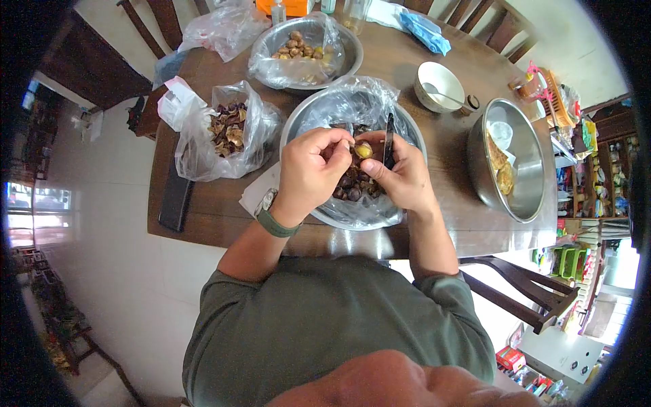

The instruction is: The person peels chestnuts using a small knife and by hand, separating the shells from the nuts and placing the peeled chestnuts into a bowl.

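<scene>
A partly peeled chestnut (pixel 364 150), yellow flesh showing, is held between the thumb and fingers of my right hand (pixel 407 178). A dark, slim knife (pixel 389 139) also sticks up from my right hand. My left hand (pixel 313 166), with a watch on its wrist, is closed in a pinch right beside the chestnut; whether a bit of shell is between its fingertips cannot be made out. Below both hands is a metal basin (pixel 287 129) lined with clear plastic, holding dark brown chestnuts (pixel 352 190) that my hands partly cover.
Left of the basin stands a plastic bag (pixel 261 129) of shell pieces (pixel 229 129). Farther back, another lined basin (pixel 354 51) holds peeled-looking chestnuts (pixel 297 47). On the right are a white bowl (pixel 434 74) with a spoon and a large metal bowl (pixel 525 176) with food.
</scene>
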`<act>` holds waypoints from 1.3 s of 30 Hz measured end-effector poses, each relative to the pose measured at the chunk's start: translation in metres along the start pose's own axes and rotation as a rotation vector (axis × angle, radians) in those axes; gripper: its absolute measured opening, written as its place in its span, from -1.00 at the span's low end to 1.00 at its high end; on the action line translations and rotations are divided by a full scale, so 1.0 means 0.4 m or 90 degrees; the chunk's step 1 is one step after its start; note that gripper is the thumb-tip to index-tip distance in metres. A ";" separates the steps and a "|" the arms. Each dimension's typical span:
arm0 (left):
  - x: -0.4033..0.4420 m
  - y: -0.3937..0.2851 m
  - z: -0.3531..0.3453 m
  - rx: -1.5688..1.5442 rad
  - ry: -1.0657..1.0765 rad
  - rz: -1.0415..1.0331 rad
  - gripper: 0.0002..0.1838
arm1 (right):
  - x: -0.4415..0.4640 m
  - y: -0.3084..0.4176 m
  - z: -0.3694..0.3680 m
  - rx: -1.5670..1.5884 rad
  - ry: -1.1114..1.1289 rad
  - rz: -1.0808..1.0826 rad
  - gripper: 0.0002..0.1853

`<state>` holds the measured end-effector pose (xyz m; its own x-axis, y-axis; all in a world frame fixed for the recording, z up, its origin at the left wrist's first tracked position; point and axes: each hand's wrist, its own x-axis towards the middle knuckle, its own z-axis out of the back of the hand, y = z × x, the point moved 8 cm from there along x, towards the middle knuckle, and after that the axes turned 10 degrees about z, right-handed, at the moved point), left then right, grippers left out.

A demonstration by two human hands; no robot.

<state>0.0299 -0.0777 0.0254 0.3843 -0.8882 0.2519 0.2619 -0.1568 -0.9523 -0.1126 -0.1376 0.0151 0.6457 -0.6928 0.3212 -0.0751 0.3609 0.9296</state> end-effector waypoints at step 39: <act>0.004 -0.003 -0.070 -0.239 0.252 0.061 -0.71 | -0.013 0.010 0.031 0.003 -0.101 0.104 -0.56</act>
<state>0.0052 -0.0910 0.0219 0.0092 -0.9892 0.1465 -0.1184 -0.1466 -0.9821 -0.1256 -0.1402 0.0194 0.4970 -0.7146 0.4922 -0.1730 0.4742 0.8632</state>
